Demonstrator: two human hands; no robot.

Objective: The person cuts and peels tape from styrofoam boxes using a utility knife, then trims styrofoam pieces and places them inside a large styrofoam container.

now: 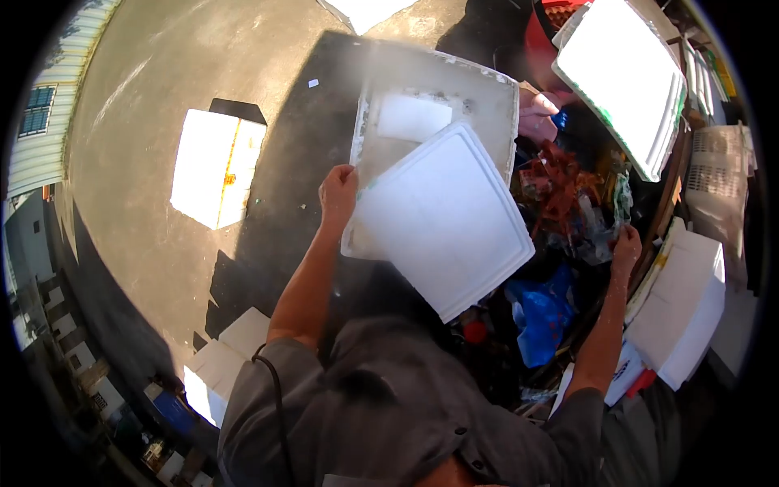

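Note:
My left hand is closed on the left rim of a large, dirty white foam box. A white foam lid with a raised border lies tilted across the box, one corner close to that hand. Inside the box is a smaller white foam piece. On the right, my right hand is closed around the lower end of a crumpled clear plastic strip with green on it. Below and beside it sits a heap of waste, with orange-red scraps and a blue plastic bag.
Another foam box with yellow tape stands on the concrete to the left. White foam lids lean at upper right, near a red tub. More foam boxes and a white crate line the right side. A pink-gloved hand shows behind the box.

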